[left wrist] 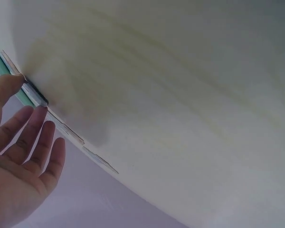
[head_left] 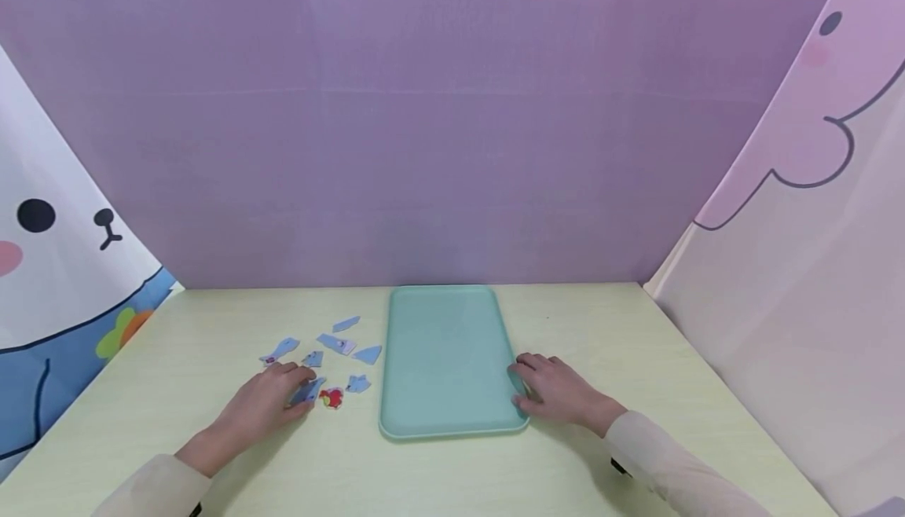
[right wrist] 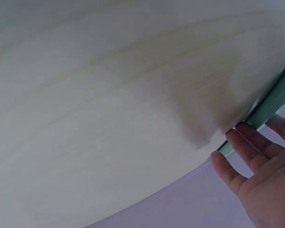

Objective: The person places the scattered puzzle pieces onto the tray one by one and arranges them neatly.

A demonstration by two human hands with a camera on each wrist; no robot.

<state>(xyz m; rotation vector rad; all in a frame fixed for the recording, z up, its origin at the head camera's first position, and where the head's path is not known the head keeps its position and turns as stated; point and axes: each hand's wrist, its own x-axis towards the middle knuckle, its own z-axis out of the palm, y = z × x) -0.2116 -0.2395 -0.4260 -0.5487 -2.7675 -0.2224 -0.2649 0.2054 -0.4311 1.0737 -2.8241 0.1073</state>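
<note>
My left hand (head_left: 267, 399) pinches a blue puzzle piece (head_left: 308, 390) between thumb and fingers. In the left wrist view that piece (left wrist: 35, 94) stands tilted, one edge close to the table. Just right of the fingertips lies a small red piece with some yellow (head_left: 331, 397). More flat, light-blue pieces with irregular outlines lie around, among them a long one (head_left: 280, 350) beyond the hand and a small one (head_left: 357, 383) nearer the tray. My right hand (head_left: 562, 390) rests at the right rim of a mint-green tray (head_left: 452, 360), its fingers loosely extended against the edge (right wrist: 268, 107).
Several other blue pieces, such as a triangular one (head_left: 368, 354), lie left of the tray. Everything is on a pale wood table (head_left: 636, 344). A purple cloth (head_left: 452, 124) rises at the back, with printed cartoon cloths on the left (head_left: 64, 281) and right (head_left: 813, 265).
</note>
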